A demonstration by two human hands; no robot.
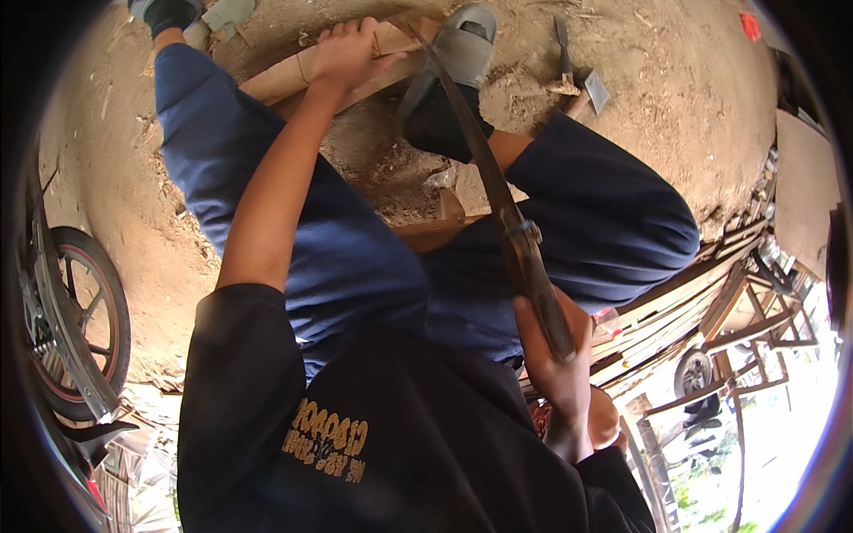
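Note:
My left hand [346, 55] lies across a pale length of wood [277, 82] on the dirt floor, fingers curled over its far side and thumb spread toward the right. My right hand [558, 346] is wrapped round the dark wooden handle of a saw [476, 142]. A bolt joins its long, narrow, slightly curved blade to the handle. The blade slants up and left, its tip by the wood's right end, just right of my left hand; whether it touches is unclear. My sandalled right foot [466, 51] is beside that end. The teeth are too small to make out.
A chisel-like tool [562, 49] and a tool with a flat metal head [596, 91] lie right of my foot. Wood chips litter the ground between my legs. A motorcycle wheel [89, 320] stands at left; stacked planks [684, 289] and a wooden frame [755, 333] are at right.

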